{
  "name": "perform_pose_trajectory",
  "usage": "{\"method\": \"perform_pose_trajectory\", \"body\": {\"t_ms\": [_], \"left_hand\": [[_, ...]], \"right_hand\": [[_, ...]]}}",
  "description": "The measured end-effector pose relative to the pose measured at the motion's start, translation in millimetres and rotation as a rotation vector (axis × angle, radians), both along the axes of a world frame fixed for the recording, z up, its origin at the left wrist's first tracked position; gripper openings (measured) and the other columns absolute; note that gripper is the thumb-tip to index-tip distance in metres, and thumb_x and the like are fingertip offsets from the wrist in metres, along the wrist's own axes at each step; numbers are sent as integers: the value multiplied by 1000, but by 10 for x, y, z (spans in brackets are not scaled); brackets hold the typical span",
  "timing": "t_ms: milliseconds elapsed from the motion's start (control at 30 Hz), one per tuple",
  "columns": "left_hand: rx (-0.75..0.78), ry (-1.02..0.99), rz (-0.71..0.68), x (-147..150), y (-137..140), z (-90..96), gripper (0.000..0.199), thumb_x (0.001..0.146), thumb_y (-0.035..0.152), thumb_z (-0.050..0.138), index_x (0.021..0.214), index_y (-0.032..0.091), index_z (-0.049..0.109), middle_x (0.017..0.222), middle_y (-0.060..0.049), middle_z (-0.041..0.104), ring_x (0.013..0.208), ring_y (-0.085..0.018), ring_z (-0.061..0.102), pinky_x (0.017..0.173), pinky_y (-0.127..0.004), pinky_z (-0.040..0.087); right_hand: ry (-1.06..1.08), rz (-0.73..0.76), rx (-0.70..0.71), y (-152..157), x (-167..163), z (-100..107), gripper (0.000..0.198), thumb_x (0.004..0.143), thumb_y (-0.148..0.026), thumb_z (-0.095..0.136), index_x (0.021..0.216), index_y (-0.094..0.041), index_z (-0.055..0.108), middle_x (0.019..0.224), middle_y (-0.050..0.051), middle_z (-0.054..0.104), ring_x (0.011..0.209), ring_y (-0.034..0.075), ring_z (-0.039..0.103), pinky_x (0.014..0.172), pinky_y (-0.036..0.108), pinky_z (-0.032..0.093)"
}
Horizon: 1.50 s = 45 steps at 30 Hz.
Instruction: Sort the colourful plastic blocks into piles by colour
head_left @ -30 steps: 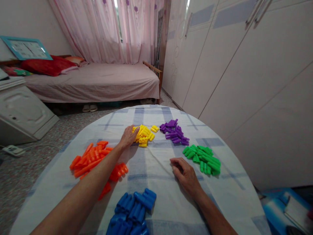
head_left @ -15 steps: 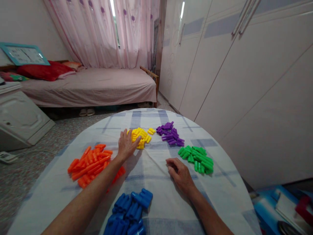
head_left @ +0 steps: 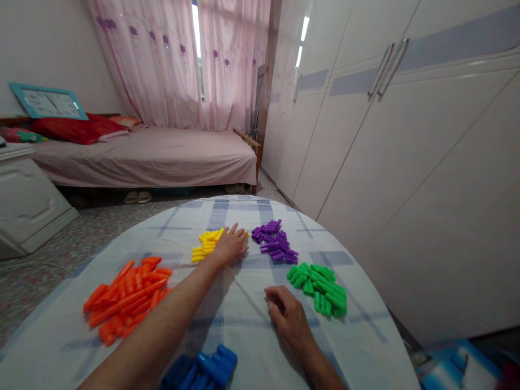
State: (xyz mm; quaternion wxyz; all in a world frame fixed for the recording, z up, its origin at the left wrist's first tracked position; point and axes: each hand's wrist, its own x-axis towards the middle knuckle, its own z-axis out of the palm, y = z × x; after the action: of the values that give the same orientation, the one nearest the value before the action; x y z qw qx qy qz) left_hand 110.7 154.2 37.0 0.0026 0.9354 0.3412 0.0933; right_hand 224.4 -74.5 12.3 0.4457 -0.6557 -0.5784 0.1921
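My left hand [head_left: 232,245] reaches across the table over the right side of a pile of short yellow plastic tubes [head_left: 206,241]. Its fingers are stretched out and partly spread, hiding some of the yellow pieces. My right hand [head_left: 287,317] rests on the cloth left of a heap of green plastic tubes [head_left: 320,287]. Its fingers are loosely bent, the thumb stands apart from the forefinger, and nothing shows between them. Purple tubes [head_left: 274,242] lie just right of my left hand. Orange tubes [head_left: 125,298] spread to the left of my left forearm.
Blue tubes [head_left: 207,368] lie near the front edge, partly cut off by the frame. A checked cloth [head_left: 244,325] covers the round table. Beyond stand a bed [head_left: 182,154] and, along the right, a white wardrobe [head_left: 406,179].
My left hand has shifted from the left side of the yellow pile to its right side, uncovering the left part. My right hand stays near the green heap. The view has tilted upward slightly.
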Motion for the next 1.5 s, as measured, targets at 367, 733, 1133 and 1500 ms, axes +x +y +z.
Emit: {"method": "perform_pose_trajectory", "body": {"t_ms": [367, 733, 1133, 1500], "left_hand": [[-366, -399, -108, -923, -1066, 185, 36, 89, 40, 41, 112, 23, 63, 128, -6, 57, 121, -21, 50, 105, -36, 39], [-1057, -837, 245, -1295, -1399, -26, 48, 76, 54, 57, 103, 16, 70, 107, -11, 69, 101, -28, 63, 92, -40, 48], [-958, -744, 182, -1303, -1341, -207, 37, 79, 45, 55, 102, 19, 67, 99, -6, 70, 93, -21, 64, 85, -31, 50], [-915, -734, 167, -1302, -1326, -291, 31, 82, 41, 53, 99, 19, 67, 94, -4, 69, 88, -19, 63, 79, -29, 51]], "right_hand": [[-180, -57, 163, -101, 103, 121, 27, 82, -15, 46, 104, -21, 61, 101, 5, 64, 97, 18, 58, 88, 32, 46], [-149, -247, -77, -112, 1743, 300, 49, 79, -57, 42, 105, -22, 65, 120, 10, 62, 114, 27, 55, 103, 46, 36], [-102, -78, -92, -452, 1168, -20, 44, 81, -51, 49, 112, -23, 63, 123, 9, 59, 117, 26, 51, 105, 46, 34], [-86, 4, -106, 73, 1122, 188, 46, 83, -49, 48, 118, -22, 59, 132, 9, 51, 126, 25, 42, 110, 45, 28]]}}
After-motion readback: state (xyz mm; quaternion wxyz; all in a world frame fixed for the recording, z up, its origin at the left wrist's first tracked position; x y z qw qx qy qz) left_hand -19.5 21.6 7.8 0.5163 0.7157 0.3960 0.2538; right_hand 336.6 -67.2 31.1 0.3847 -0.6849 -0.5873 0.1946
